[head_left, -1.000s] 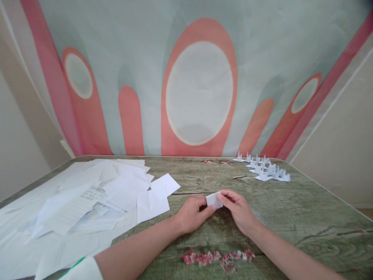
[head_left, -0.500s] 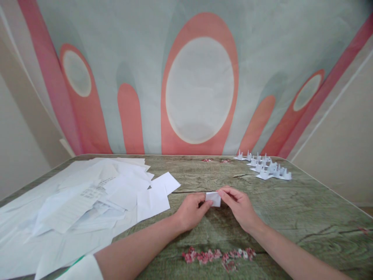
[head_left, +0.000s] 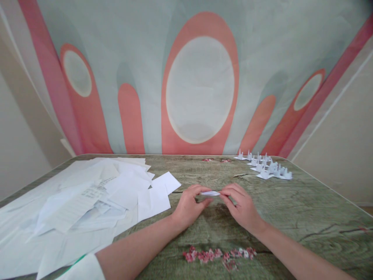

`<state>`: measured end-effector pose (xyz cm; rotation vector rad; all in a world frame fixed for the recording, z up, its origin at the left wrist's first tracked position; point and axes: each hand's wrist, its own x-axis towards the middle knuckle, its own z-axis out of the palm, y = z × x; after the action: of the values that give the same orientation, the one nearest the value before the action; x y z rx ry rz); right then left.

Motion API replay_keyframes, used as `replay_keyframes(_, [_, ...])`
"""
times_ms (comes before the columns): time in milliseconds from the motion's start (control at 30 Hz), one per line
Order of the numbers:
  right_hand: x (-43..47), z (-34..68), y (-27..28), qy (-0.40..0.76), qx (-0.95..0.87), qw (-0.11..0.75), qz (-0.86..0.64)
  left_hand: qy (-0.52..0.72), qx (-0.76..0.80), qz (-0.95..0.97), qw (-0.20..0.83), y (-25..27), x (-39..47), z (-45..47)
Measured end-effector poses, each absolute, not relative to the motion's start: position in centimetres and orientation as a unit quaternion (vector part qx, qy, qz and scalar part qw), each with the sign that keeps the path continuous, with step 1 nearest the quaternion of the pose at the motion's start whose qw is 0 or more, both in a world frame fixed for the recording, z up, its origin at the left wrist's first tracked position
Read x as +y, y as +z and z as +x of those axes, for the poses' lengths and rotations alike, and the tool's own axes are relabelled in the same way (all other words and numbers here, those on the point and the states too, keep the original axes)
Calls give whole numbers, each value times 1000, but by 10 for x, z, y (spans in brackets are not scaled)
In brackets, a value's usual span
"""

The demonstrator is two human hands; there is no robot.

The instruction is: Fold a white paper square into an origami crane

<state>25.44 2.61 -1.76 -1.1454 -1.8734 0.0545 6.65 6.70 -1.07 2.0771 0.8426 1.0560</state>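
A small piece of folded white paper (head_left: 210, 193) is held between my two hands above the wood-patterned table. It shows nearly edge-on, as a thin sliver with its layers slightly parted. My left hand (head_left: 190, 204) grips its left end, the fingers along the top and the thumb a little below. At the right end, my right hand (head_left: 240, 206) pinches the paper between thumb and fingertips. The inner folds are too small to make out.
Loose white sheets (head_left: 87, 202) spread in a heap over the left side of the table (head_left: 291, 217). Square white papers (head_left: 154, 202) lie at the heap's right edge. Several folded paper cranes (head_left: 271, 169) stand at the back right. A patterned backdrop (head_left: 151, 77) rises behind the table.
The folded paper has turned from showing its flat square face to nearly edge-on. My left thumb has come off its face and sits lower; both hands stay in about the same place.
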Motion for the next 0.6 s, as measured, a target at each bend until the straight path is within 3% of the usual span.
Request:
replay_keyframes(300, [24,255,-18,-11,-740,499,-451,416,344,755,374,-9,67,67])
replay_keyframes(600, [26,254,-18,-12,-770,471,-431,435,297,796,298,-14,73,63])
